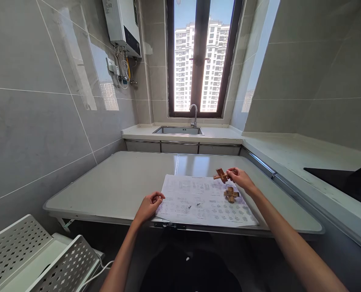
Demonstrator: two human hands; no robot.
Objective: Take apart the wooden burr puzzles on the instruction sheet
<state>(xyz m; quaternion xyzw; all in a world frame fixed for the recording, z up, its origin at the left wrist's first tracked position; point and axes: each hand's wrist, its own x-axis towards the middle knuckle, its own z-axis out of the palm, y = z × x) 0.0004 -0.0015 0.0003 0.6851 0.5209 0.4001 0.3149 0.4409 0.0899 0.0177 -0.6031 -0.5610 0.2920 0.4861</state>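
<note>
A printed paper sheet [198, 200] with many small diagrams lies on the grey table [116, 182] in front of me. My right hand [241, 178] holds a wooden cross-shaped puzzle piece [220, 175] just above the sheet's far right corner. A second wooden cross-shaped puzzle [231, 194] rests on the sheet, right below that hand. My left hand [150, 206] has its fingers curled and rests on the sheet's near left edge, pinching or pressing the paper.
A sink [178, 130] with a tap [195, 114] sits on the far counter under the window. A black hob [347, 182] lies on the right counter. White perforated racks [40, 259] stand at the lower left. A water heater [122, 24] hangs on the left wall.
</note>
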